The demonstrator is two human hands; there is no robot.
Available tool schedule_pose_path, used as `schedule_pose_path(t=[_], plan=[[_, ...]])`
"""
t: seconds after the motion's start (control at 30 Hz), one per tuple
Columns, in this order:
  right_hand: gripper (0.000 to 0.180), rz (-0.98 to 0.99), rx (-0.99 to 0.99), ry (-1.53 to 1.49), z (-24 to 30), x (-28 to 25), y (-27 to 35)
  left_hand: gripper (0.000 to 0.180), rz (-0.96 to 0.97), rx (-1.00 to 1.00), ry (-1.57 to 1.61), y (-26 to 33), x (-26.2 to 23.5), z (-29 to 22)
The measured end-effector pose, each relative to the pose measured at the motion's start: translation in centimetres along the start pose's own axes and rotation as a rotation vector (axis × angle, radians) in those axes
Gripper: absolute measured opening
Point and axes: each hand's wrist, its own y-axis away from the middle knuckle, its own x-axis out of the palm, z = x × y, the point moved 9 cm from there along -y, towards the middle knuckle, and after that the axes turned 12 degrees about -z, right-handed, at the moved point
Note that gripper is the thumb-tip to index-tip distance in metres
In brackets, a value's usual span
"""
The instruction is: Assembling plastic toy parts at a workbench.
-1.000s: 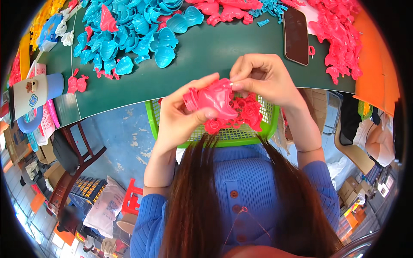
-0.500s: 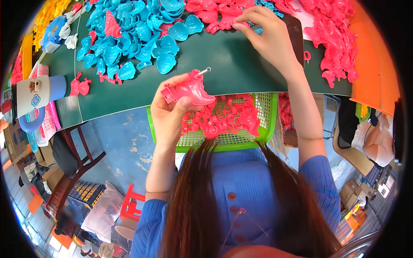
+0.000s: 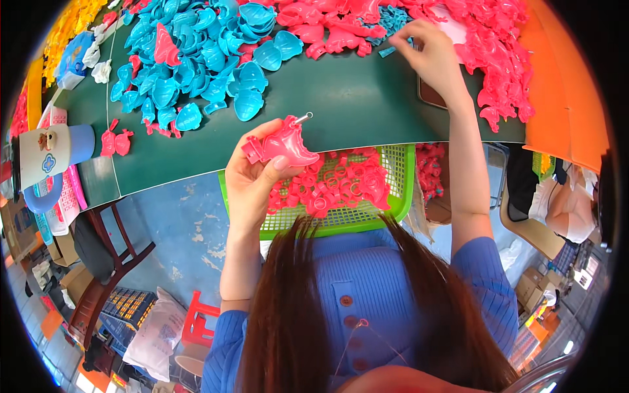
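My left hand (image 3: 252, 171) grips a glossy pink plastic shell part (image 3: 283, 143) above the near table edge. A small metal spring (image 3: 303, 118) sticks up from the part's top. At the far right of the table, my right hand (image 3: 434, 60) reaches over a little heap of small teal pieces (image 3: 394, 21). Its thumb and forefinger are drawn together in a pinch, and a loose teal piece (image 3: 387, 52) lies by the fingertips. Whatever is between those fingertips is too small to make out. Behind lie more pink shell parts (image 3: 347, 39).
Teal shell parts (image 3: 190, 52) are heaped on the green table (image 3: 327, 92). Below its edge a green basket (image 3: 407, 190) holds small pink rings. A dark flat object (image 3: 429, 95) lies under my right wrist. A cup (image 3: 56, 152) stands left; an orange surface (image 3: 560, 85) adjoins right.
My right hand has gone from the pink parts' edge rightward to the small teal pieces, its fingers curling. The left hand keeps its hold on the pink part, and the whole view has shifted slightly.
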Motion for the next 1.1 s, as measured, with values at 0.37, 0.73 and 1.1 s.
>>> schedule_pose_path(t=[0.37, 0.73, 1.1], plan=[[0.023, 0.139, 0.075, 0.017, 0.2, 1.7, 2.1, 0.046, 0.044, -0.008, 0.012, -0.3, 1.3, 0.8], [0.037, 0.012, -0.275, -0.231, 10.0, -0.4, 12.4, 0.056, -0.073, 0.087, -0.016, -0.5, 1.1, 1.0], [0.021, -0.142, 0.114, -0.602, 11.9, -2.3, 10.1, 0.065, -0.060, 0.442, -0.303, 1.5, 3.3, -0.3]])
